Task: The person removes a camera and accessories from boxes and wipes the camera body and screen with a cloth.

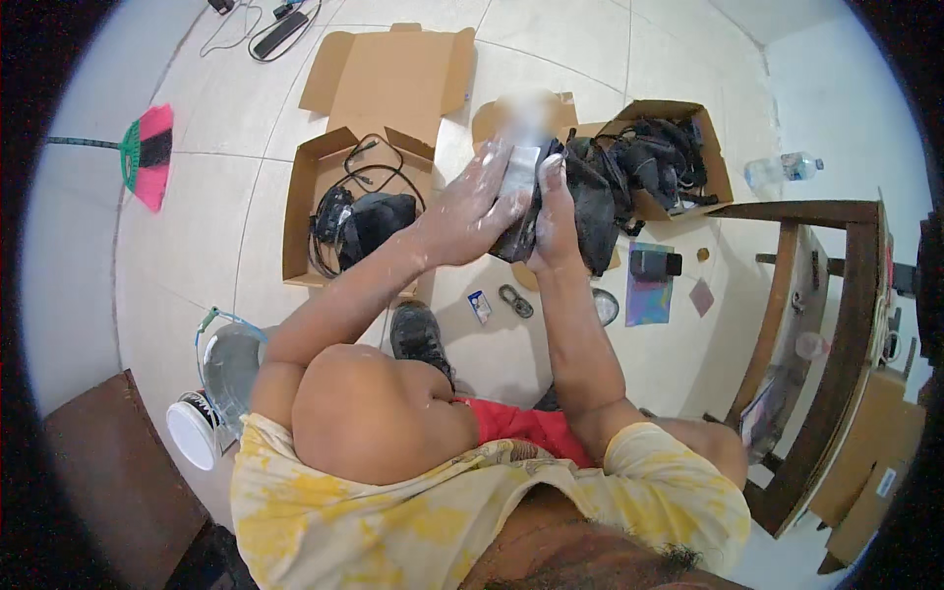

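Note:
My left hand (467,211) and my right hand (554,221), both speckled with white residue, grip a black flat item (519,172) with a pale rectangular face from either side; its top end is blurred. Just behind and right of it lie black fabric bags (594,206) on opened cardboard. An open box (300,226) at the left contains a coiled cable and a black pouch (383,226); its lid flaps stand folded back. A second box (713,162) at the right is heaped with black gear (659,162).
Around me are a dark shoe (418,339), small coiled link (516,303), blue-white packet (480,306), black device (655,264) on a shiny card, plastic bottle (796,167), wooden frame (855,305), grey bucket (226,364), white tub (192,433), pink-green broom (147,157) and power strip (275,34).

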`<state>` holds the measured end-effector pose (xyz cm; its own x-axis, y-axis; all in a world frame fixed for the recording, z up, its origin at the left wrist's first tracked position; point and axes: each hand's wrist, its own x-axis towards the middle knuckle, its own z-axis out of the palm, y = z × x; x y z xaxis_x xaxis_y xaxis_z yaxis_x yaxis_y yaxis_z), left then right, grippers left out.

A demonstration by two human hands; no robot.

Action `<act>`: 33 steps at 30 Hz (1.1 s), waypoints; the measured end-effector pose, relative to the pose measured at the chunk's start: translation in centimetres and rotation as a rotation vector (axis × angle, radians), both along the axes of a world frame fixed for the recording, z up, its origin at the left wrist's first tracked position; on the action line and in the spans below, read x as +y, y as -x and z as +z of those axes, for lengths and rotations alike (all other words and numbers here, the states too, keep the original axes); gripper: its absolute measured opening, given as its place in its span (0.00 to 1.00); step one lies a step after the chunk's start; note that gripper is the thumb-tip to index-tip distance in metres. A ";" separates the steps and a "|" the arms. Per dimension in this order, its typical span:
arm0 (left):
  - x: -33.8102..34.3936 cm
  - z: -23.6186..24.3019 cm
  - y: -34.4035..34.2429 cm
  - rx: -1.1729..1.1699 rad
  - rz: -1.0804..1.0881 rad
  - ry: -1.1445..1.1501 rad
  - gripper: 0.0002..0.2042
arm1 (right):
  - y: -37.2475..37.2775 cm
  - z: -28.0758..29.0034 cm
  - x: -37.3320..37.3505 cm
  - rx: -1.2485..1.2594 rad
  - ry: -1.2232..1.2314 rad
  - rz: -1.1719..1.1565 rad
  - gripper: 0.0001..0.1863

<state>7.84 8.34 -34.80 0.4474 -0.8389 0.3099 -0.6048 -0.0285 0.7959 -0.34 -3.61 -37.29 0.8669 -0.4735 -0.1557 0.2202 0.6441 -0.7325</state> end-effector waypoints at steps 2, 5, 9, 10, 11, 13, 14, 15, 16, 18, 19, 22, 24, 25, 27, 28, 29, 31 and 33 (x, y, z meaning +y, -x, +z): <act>-0.5 0.7 0.1 0.140 -0.008 -0.032 0.44 | 0.1 -0.3 0.1 -0.032 -0.099 0.013 0.30; 0.5 -0.6 1.5 -0.031 -0.050 0.041 0.47 | 0.4 -0.2 -0.4 0.066 0.003 -0.090 0.31; 2.0 -2.3 3.6 -0.160 -0.138 -0.027 0.50 | 1.2 -0.2 -2.0 0.118 -0.147 0.028 0.32; 1.8 -2.4 2.8 -0.247 -0.137 -0.020 0.48 | 1.1 -0.1 -1.8 0.119 -0.150 0.028 0.32; 1.0 -1.9 1.7 -0.245 -0.140 -0.022 0.48 | 0.9 0.2 -1.3 0.097 -0.154 -0.012 0.33; -0.5 -0.8 -0.4 -0.143 -0.091 0.026 0.48 | 0.0 1.0 0.2 0.074 -0.165 -0.044 0.35; -0.8 0.4 -0.7 -0.060 -0.091 -0.003 0.47 | -0.3 1.7 1.1 0.121 -0.150 -0.121 0.37; -0.6 0.3 -0.3 -0.059 -0.091 -0.008 0.47 | -0.5 2.3 1.6 0.168 -0.136 -0.198 0.38; -0.2 0.2 0.5 -0.112 -0.112 0.011 0.48 | -0.7 2.6 1.7 0.198 -0.170 -0.257 0.41; 0.4 -0.2 2.2 -0.204 -0.199 0.002 0.51 | 0.8 0.3 -1.6 0.135 -0.260 -0.110 0.40; 1.0 -0.7 2.8 -0.207 -0.201 0.007 0.51 | 1.3 -0.5 -2.5 0.076 -0.362 0.060 0.40; 1.6 -1.8 2.8 -0.326 -0.211 0.051 0.53 | 0.9 -0.1 -1.7 0.157 -0.215 -0.043 0.41; -0.6 -0.9 0.9 -0.280 -0.178 0.069 0.52 | 0.7 1.5 0.1 0.100 0.060 -0.125 0.41; -1.3 -0.1 0.2 -0.243 -0.142 0.088 0.52 | 0.4 1.5 0.3 0.097 0.053 -0.115 0.41; -1.6 0.8 0.4 -0.201 -0.158 -0.030 0.52 | 0.2 1.4 -0.5 0.113 -0.136 -0.180 0.40; -1.0 1.0 1.4 -0.207 -0.178 -0.023 0.52 | 0.6 0.2 -1.3 0.079 -0.011 -0.184 0.40; -0.8 1.0 2.5 -0.213 -0.200 -0.001 0.52 | 1.1 0.8 -2.1 0.079 0.004 -0.193 0.40; 0.9 -1.2 3.5 -0.263 -0.230 0.027 0.52 | 1.5 2.1 -2.5 0.165 -0.248 -0.159 0.42; 1.2 -1.2 4.0 -0.275 -0.160 0.158 0.53 | 1.1 1.7 -2.1 0.232 -0.187 -0.213 0.45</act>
<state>3.82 9.50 -36.02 0.1957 -0.8237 0.5322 -0.7839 0.1947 0.5895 -1.46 -5.70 -35.61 0.6831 -0.5847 -0.4377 0.2058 0.7291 -0.6528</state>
